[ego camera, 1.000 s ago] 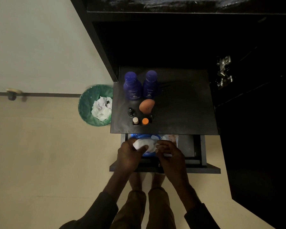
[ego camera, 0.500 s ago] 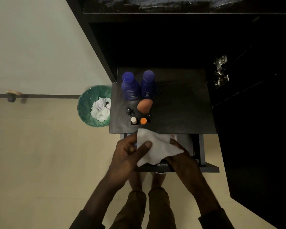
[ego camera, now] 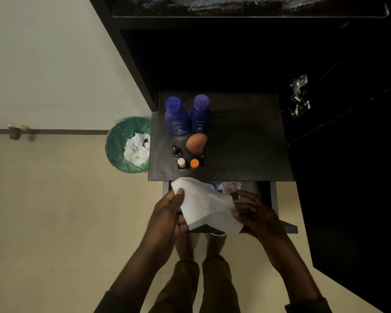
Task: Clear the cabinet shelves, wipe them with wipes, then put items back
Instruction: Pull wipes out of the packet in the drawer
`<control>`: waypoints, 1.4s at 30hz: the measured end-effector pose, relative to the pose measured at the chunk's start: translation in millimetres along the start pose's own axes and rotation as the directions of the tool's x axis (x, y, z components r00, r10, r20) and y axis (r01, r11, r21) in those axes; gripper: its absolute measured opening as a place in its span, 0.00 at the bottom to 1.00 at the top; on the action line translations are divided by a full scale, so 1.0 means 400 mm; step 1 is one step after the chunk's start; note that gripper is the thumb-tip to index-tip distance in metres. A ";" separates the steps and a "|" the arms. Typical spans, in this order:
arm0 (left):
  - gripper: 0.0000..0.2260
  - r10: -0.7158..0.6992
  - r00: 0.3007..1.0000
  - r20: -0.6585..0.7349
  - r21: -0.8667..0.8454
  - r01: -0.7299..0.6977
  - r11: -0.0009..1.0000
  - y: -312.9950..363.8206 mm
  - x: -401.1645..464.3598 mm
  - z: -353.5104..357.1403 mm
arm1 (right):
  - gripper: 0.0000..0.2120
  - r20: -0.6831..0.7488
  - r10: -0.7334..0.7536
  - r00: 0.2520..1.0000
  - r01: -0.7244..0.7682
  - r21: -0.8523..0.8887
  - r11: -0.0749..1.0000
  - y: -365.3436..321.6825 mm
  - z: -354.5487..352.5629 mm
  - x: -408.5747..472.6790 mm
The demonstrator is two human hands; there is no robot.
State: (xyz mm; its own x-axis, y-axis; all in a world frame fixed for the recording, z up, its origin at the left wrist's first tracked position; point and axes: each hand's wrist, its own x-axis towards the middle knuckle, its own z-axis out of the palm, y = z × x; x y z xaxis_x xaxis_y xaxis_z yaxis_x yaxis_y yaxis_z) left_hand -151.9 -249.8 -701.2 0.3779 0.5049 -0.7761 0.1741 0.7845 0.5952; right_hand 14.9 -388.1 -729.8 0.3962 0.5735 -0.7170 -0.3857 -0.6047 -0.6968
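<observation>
two hands are on one white wipe (ego camera: 207, 205), spread open between them over the pulled-out drawer (ego camera: 274, 199) below the shelf. my left hand (ego camera: 169, 213) pinches the wipe's upper left corner, thumb on top and fingers curled under the sheet. my right hand (ego camera: 255, 213) holds the right edge, fingers bent around it with the thumb near the lower right corner. the sheet hangs a little slack, its lower corner drooping past the drawer's front edge.

just behind the wipe, inside the drawer, i can see a sliver of a blue and white wipes pack (ego camera: 221, 187), mostly hidden by the sheet.

on the dark shelf (ego camera: 246, 143) the things sit in the left half. two blue bottles (ego camera: 177, 117) stand side by side near the back left corner, almost touching. in front of the right one lies an orange sponge (ego camera: 196, 142), tilted. nearer the front edge is a cluster of small vials: a black dropper bottle (ego camera: 175, 151), a white-capped vial (ego camera: 181, 163), an orange-capped vial (ego camera: 194, 163) and a dark one i cannot make out well.

left of the shelf, on the floor, a green bin (ego camera: 119, 145) holds crumpled white wipes (ego camera: 137, 151). a metal hinge (ego camera: 299, 96) shows on the dark cabinet side to the right.
</observation>
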 end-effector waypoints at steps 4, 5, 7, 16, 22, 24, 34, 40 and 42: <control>0.17 -0.103 0.995 0.003 -0.186 0.102 0.977 -0.007 0.006 -0.004 | 0.25 0.069 0.037 0.997 -0.038 0.013 0.999 -0.001 -0.002 -0.009; 0.17 -0.123 0.992 0.004 -0.225 0.121 0.967 -0.010 0.008 -0.006 | 0.28 0.097 0.053 0.994 -0.054 0.010 0.998 -0.002 -0.006 -0.011; 0.16 -0.147 0.989 0.000 -0.284 0.141 0.948 -0.015 0.012 -0.007 | 0.33 0.144 0.078 0.987 -0.066 -0.087 0.994 -0.009 -0.010 -0.012; 0.19 -0.039 0.999 -0.019 -0.146 0.035 0.989 -0.030 0.030 -0.011 | 0.17 0.038 -0.042 0.998 0.049 -0.201 0.978 -0.053 -0.016 -0.037; 0.21 -0.117 0.989 0.091 -0.385 0.143 0.912 -0.037 0.033 0.004 | 0.15 -0.029 -0.051 0.998 0.053 0.062 0.997 -0.119 0.010 -0.066; 0.20 -0.146 0.980 0.134 -0.487 0.193 0.852 -0.040 0.027 0.022 | 0.17 0.060 0.109 0.992 -0.121 0.252 0.960 -0.136 0.026 -0.066; 0.29 -0.275 0.961 0.011 -0.269 0.268 0.925 -0.059 0.010 0.105 | 0.55 0.119 0.054 0.991 -0.099 0.420 0.902 -0.109 0.045 -0.052; 0.27 0.023 0.999 0.032 0.055 -0.025 0.998 -0.079 0.033 0.069 | 0.38 0.167 -0.009 0.986 -0.060 0.403 0.913 -0.118 0.028 -0.060; 0.36 0.095 0.993 0.068 0.170 -0.105 0.980 -0.081 0.035 0.060 | 0.39 0.156 -0.016 0.988 -0.042 0.358 0.933 -0.127 0.030 -0.057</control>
State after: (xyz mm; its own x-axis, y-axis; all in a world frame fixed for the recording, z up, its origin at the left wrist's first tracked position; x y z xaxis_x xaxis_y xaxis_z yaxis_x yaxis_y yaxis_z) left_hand -130.5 -276.6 -726.4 0.4539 0.5511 -0.7002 0.2854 0.6544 0.7002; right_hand 15.6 -364.0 -678.5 0.2670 0.6624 -0.6999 -0.6749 -0.3899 -0.6265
